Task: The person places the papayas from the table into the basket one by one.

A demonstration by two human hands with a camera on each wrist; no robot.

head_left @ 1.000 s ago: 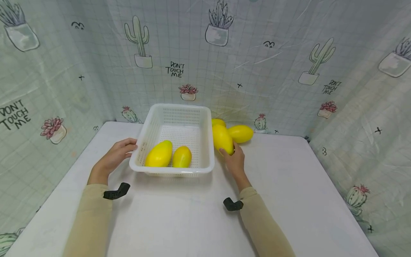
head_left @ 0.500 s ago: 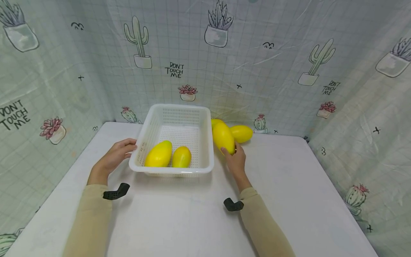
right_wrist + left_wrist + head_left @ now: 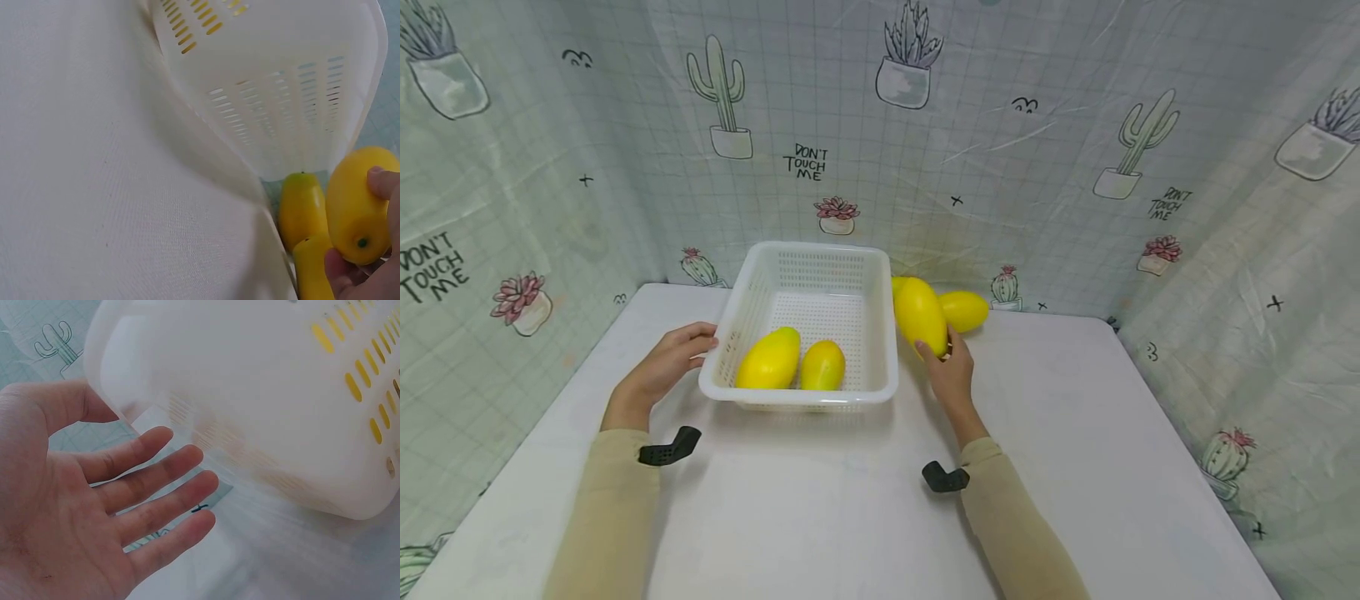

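Note:
In the head view, a white plastic basket (image 3: 801, 397) stands on the table with a large yellow mango (image 3: 769, 358) and a smaller one (image 3: 823, 365) inside. At the basket's left side is my left hand (image 3: 664, 367), thumb at the rim; the left wrist view shows its fingers (image 3: 165, 506) extended beside the basket wall. My right hand (image 3: 953, 377) grips a yellow mango (image 3: 920, 315) by its near end, just right of the basket. Thumb and fingers hold it around the stem end, seen in the right wrist view above two other mangoes (image 3: 301, 209).
Behind the held mango, one mango (image 3: 967, 311) lies at the table's back edge, and another (image 3: 897, 284) is mostly hidden by the basket. A cactus-print cloth (image 3: 955, 167) hangs round the white table (image 3: 820, 517). Each wrist carries a black camera mount (image 3: 670, 447).
The mango in my right hand has risen slightly and turned more upright, covering more of those behind it. My left hand and the basket stay about where they were.

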